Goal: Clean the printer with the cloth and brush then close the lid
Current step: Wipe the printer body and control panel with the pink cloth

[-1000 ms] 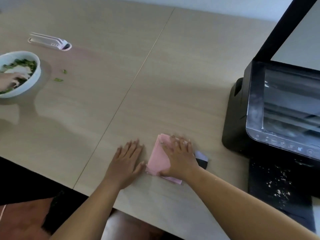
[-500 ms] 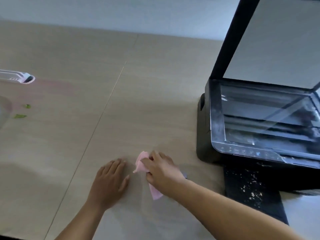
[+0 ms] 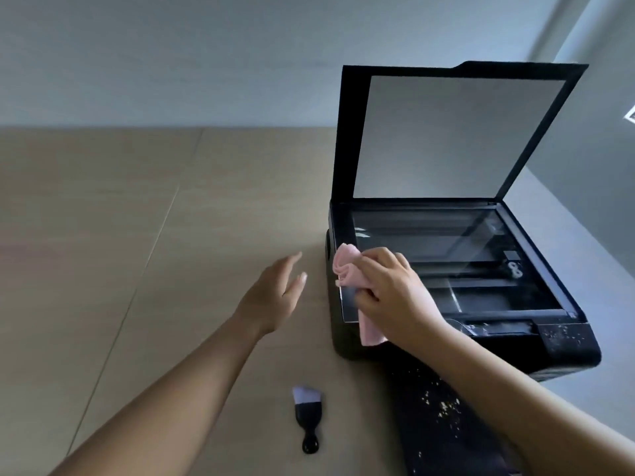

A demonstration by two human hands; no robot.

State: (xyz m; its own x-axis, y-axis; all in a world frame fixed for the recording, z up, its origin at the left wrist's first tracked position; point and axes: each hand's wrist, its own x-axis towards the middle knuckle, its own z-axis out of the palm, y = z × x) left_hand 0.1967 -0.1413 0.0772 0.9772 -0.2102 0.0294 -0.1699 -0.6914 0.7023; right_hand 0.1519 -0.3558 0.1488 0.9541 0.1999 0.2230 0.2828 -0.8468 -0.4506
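The black printer stands at the right of the wooden table, its lid raised upright over the scanner glass. My right hand is shut on a bunched pink cloth and holds it at the front left corner of the glass. My left hand hovers open above the table, just left of the printer. A small black brush with pale bristles lies on the table near me. The printer's front right corner and its black output tray are speckled with pale crumbs.
The wooden table stretches to the left, with a seam running through it. A grey wall rises behind the table and the printer.
My right hand has lifted the pink cloth off the table and carried it right onto the printer's glass. The left hand rose from the table. The brush, hidden before, now shows.
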